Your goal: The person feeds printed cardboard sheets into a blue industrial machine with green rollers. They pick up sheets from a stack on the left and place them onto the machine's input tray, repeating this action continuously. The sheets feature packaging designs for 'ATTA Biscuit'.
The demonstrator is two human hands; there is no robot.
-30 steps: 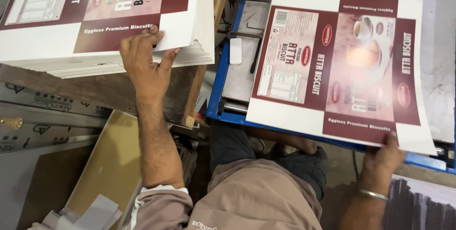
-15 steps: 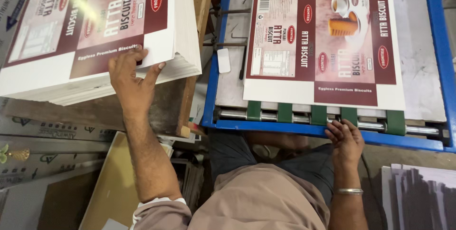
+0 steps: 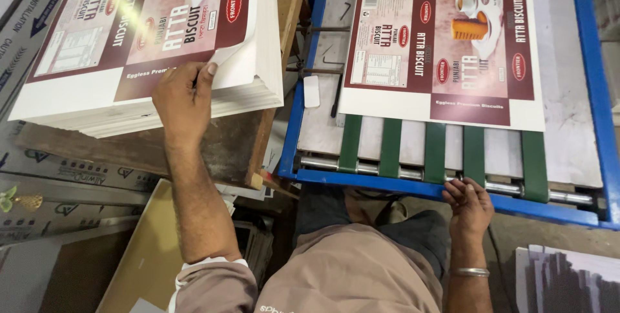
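Your left hand (image 3: pixel 184 96) pinches the top sheet's (image 3: pixel 139 29) corner off the stack (image 3: pixel 194 103) to peel 1 free; your right hand (image 3: pixel 470 204) rests loosely curled, empty, on the feeder's (image 3: pixel 413 187) blue rail, clear of the sheet on the belts (image 3: pixel 445 41).

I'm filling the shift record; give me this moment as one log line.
left hand: lifting top sheet corner of printed maroon-and-white carton stack | right hand: resting on blue feeder frame | flat carton sheet: on green belts

Left hand (image 3: pixel 184 96) was gripping the top printed carton sheet (image 3: pixel 142 22), thumb on its lifted near corner, on a thick stack (image 3: pixel 261 90) sitting on a wooden board (image 3: pixel 213 145). Right hand (image 3: pixel 470 204) rested on the blue feeder frame (image 3: pixel 387 184), near the green belts (image 3: pixel 434 151) carrying another printed sheet (image 3: pixel 445 41).
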